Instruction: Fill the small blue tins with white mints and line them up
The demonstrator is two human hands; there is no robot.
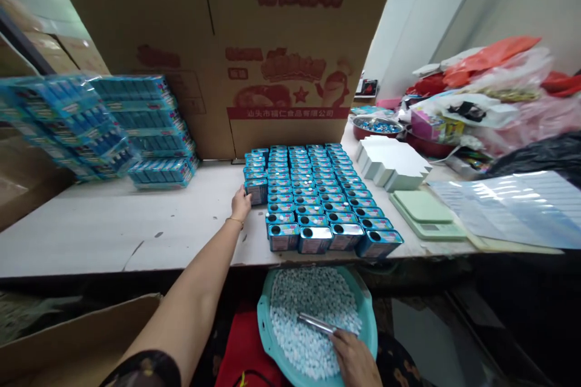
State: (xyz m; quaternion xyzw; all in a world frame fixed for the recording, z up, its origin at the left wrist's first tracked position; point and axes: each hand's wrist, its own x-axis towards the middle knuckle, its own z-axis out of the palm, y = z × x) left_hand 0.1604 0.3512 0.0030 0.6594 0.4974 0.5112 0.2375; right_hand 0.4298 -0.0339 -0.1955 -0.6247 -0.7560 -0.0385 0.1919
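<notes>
Rows of blue tins [315, 233] with dark round holes in their tops stand on the white table. My left hand [241, 204] has its fingers closed on a blue tin [257, 192] at the left edge of the rows. Low in the view, my right hand [354, 354] grips the end of a metal scoop [316, 322]. The scoop lies over small pale candies [313, 290] that fill a turquoise basin [265, 320] below the table edge. Several white candies lie on the tin tops.
A big cardboard box [290, 30] stands behind the tins. Wrapped blue packs [161, 172] are stacked at left. On the right are white card stacks [391, 163], a green scale [424, 208], a red bowl [377, 127] and plastic bags [499, 72].
</notes>
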